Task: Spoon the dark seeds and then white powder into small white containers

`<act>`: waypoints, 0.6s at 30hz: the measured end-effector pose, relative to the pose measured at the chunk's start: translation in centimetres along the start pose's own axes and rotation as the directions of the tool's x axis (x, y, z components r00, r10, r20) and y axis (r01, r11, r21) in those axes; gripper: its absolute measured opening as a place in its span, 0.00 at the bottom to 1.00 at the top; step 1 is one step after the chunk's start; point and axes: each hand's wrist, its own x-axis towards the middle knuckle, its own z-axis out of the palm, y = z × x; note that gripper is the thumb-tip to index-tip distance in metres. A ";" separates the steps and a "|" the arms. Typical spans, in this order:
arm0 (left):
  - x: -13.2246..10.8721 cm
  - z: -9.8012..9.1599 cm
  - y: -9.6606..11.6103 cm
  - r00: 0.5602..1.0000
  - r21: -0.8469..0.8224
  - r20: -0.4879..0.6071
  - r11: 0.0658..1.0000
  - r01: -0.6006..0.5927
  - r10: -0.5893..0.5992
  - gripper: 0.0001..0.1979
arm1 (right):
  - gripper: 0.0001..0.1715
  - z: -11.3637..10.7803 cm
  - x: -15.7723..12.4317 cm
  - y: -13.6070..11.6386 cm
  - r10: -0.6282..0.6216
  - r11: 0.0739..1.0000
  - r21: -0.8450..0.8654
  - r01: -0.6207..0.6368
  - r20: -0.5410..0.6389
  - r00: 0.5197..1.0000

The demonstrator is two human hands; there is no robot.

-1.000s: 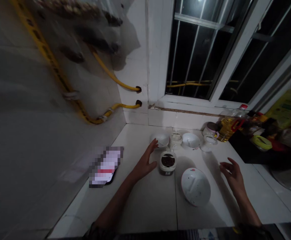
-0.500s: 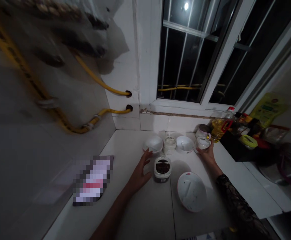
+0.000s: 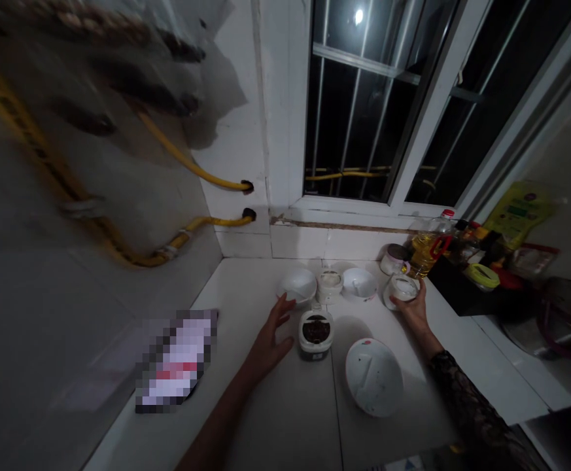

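Observation:
My right hand (image 3: pixel 415 309) is closed around a small clear jar of white contents (image 3: pixel 401 288) at the counter's back right. My left hand (image 3: pixel 273 340) has its fingers apart and holds nothing. It hovers beside a jar with dark contents (image 3: pixel 316 330), whose lid stands open. Just beyond its fingertips is a white bowl (image 3: pixel 299 285) with a spoon in it. Behind the dark jar stands another jar of white contents (image 3: pixel 330 286), and right of that a second white bowl (image 3: pixel 360 284). A larger white bowl (image 3: pixel 374 376) with a white spoon lies nearer to me.
At the back right stand a lidded jar (image 3: pixel 395 259), an oil bottle (image 3: pixel 427 252) and a black box (image 3: pixel 449 284) of condiments. A metal pot (image 3: pixel 545 330) is farther right. A blurred-out flat object (image 3: pixel 180 360) lies at left. Yellow pipes (image 3: pixel 167 252) run along the wall.
My right hand has brought the jar of white contents slightly toward me, away from the lidded jar behind it. My left hand stays nearly in place. The view has shifted a little.

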 end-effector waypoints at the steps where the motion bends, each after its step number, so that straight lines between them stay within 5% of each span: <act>1: 0.0 -0.1 -0.1 1.000 -0.013 0.002 1.000 -0.001 0.001 0.44 | 0.72 -0.9 -0.6 -0.1 0.018 1.000 -0.019 -0.018 -0.003 1.000; 10: 0.1 -0.3 -1.1 0.998 -0.150 -0.002 0.987 0.058 -0.059 0.44 | 0.68 -8.9 -7.4 -0.7 0.116 0.975 -0.192 -0.117 -0.018 0.993; 18: 0.3 -0.1 -1.3 0.993 -0.199 0.011 0.973 0.117 -0.117 0.49 | 0.68 -10.1 -10.9 -0.3 0.103 0.990 -0.094 -0.101 0.009 0.995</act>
